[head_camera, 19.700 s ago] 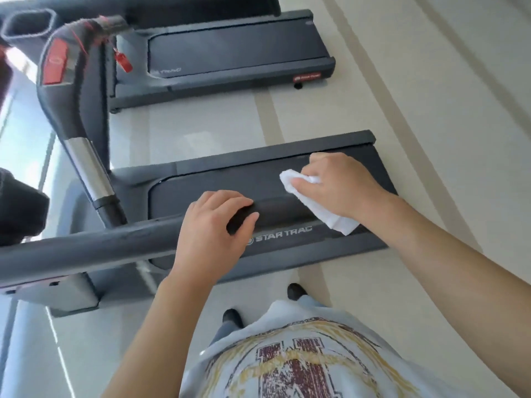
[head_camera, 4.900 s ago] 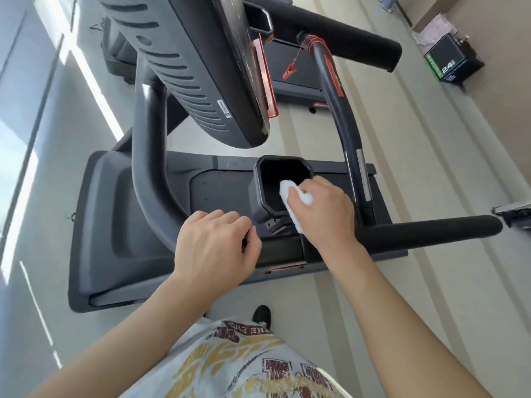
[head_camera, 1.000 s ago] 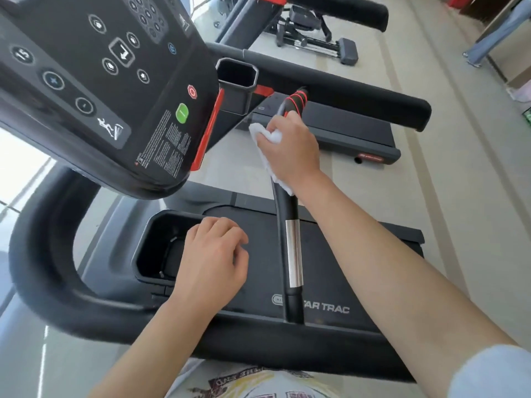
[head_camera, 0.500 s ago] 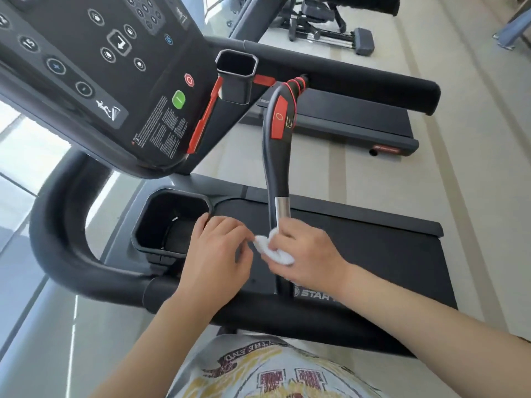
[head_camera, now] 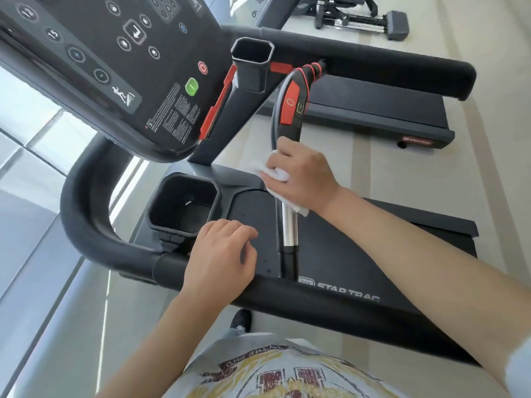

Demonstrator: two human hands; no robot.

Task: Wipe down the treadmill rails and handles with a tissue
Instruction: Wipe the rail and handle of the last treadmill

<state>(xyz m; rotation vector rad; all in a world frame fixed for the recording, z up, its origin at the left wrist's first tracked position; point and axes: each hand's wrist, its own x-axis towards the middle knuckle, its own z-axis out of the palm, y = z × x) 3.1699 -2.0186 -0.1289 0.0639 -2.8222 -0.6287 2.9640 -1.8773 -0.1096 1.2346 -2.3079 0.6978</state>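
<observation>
A gym: two treadmills (head_camera: 359, 248) side by side, weight equipment (head_camera: 359, 15) beyond.

The console (head_camera: 115, 67) overhangs the upper left, closing off the room above the near cup holder (head_camera: 184, 205). The upright handle (head_camera: 288, 196) stands in the middle, with the right hand (head_camera: 301, 173) wrapped round it and the left hand (head_camera: 221, 254) resting on the side rail (head_camera: 330, 308) just left of its base. Right of the handle, the space over the belt (head_camera: 373, 239) lies open. The far cup holder (head_camera: 253, 64) and far rail (head_camera: 373, 67) bound the top.
</observation>
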